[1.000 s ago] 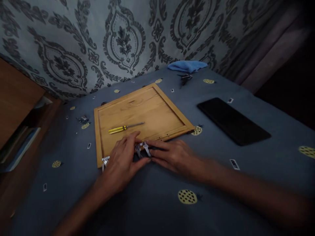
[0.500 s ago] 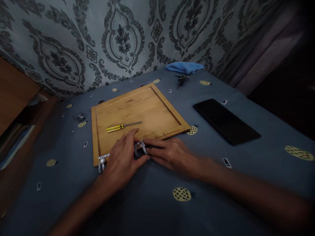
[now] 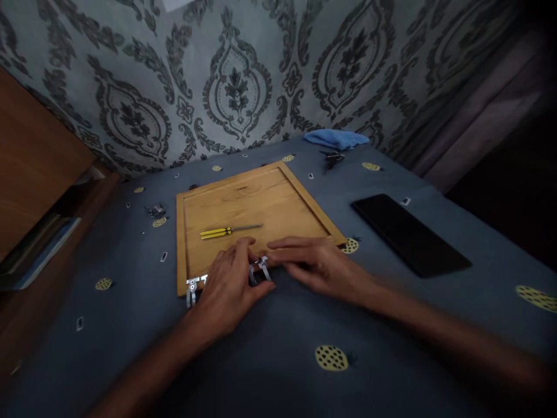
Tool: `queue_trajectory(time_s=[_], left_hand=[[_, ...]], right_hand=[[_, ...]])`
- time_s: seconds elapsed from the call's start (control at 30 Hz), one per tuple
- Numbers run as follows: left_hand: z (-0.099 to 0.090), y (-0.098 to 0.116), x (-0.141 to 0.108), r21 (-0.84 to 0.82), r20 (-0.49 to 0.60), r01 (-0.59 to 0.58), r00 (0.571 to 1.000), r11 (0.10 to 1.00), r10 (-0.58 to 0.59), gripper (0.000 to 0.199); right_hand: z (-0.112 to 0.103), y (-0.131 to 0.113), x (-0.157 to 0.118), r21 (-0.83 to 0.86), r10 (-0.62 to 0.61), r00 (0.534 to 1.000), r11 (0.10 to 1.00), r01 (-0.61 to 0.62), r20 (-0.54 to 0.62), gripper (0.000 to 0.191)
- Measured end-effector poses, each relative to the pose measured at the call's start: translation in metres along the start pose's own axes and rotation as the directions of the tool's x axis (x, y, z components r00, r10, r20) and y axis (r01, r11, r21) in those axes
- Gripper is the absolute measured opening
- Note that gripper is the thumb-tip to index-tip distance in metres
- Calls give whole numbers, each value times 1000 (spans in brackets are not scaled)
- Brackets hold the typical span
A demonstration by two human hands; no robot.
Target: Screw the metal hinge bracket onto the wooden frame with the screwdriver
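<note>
A square wooden panel [image 3: 243,203] with a raised frame lies flat on a blue patterned sheet. A yellow-handled screwdriver [image 3: 228,231] rests on the panel. Both hands meet at the panel's near edge, around a small metal hinge [image 3: 262,266]. My left hand [image 3: 228,290] lies over the edge with its fingers on the hinge's left side. My right hand [image 3: 317,267] touches the hinge from the right with its fingertips. A second metal hinge [image 3: 191,287] sits at the panel's near left corner, apart from my hands.
A black phone [image 3: 411,234] lies to the right on the sheet. A folded blue cloth [image 3: 336,138] and a small dark object [image 3: 331,158] sit at the back by the patterned wall. Small metal parts [image 3: 155,211] lie left of the panel. A wooden shelf with books [image 3: 39,255] stands at the left.
Both hands stay on the hinge at the panel's near edge. My right hand has shifted a little up onto the edge. The view has tilted slightly.
</note>
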State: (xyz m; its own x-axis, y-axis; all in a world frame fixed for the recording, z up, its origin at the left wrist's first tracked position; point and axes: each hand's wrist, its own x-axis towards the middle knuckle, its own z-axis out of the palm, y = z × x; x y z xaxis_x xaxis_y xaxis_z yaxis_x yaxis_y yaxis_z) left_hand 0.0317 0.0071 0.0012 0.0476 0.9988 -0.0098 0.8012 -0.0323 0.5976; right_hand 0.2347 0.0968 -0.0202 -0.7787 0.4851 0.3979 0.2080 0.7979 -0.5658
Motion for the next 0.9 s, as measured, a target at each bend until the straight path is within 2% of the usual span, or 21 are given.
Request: queue_trajectory(time_s=[0.07, 0.13, 0.2, 0.27, 0.33, 0.4, 0.47, 0.53, 0.63, 0.73, 0.83, 0.9], left_hand=[[-2, 3, 1, 28, 32, 16, 999, 999, -16, 63], [-3, 5, 1, 72, 49, 28, 998, 997, -31, 57], [-3, 5, 2, 109, 42, 34, 998, 993, -39, 51], [-3, 5, 3, 118, 38, 24, 999, 993, -29, 48], [-3, 5, 3, 113, 38, 9, 999, 994, -14, 47], [-4, 5, 3, 110, 40, 1, 999, 994, -5, 46], [-4, 5, 3, 109, 39, 2, 999, 994, -6, 44], [-4, 4, 2, 106, 36, 7, 999, 994, -10, 43], [-3, 3, 1, 93, 31, 4, 999, 996, -7, 48], [-3, 3, 1, 78, 38, -5, 999, 997, 2, 50], [-3, 3, 2, 72, 36, -1, 999, 997, -2, 49], [-3, 4, 3, 78, 36, 6, 999, 997, -9, 49]], right_hand=[[-6, 7, 23, 6, 75, 996, 997, -75, -37, 34], [-7, 14, 54, -49, 138, 990, 989, -138, 16, 36], [-2, 20, 87, -84, 156, 976, 986, -144, 154, 53], [8, 23, 116, -110, 127, 954, 989, -101, 272, 64], [19, 24, 136, -116, 106, 940, 991, -71, 325, 61], [29, 26, 146, -121, 84, 934, 992, -44, 348, 46], [33, 30, 146, -116, 78, 937, 992, -40, 340, 31], [32, 34, 141, -109, 99, 953, 992, -70, 285, 21], [22, 41, 124, -80, 179, 977, 982, -171, 117, 11], [7, 40, 103, 19, 270, 960, 963, -269, -75, 6], [-4, 24, 80, 188, 317, 928, 941, -282, -195, 7], [-6, 9, 66, 506, 358, 899, 841, -193, -253, 17]])
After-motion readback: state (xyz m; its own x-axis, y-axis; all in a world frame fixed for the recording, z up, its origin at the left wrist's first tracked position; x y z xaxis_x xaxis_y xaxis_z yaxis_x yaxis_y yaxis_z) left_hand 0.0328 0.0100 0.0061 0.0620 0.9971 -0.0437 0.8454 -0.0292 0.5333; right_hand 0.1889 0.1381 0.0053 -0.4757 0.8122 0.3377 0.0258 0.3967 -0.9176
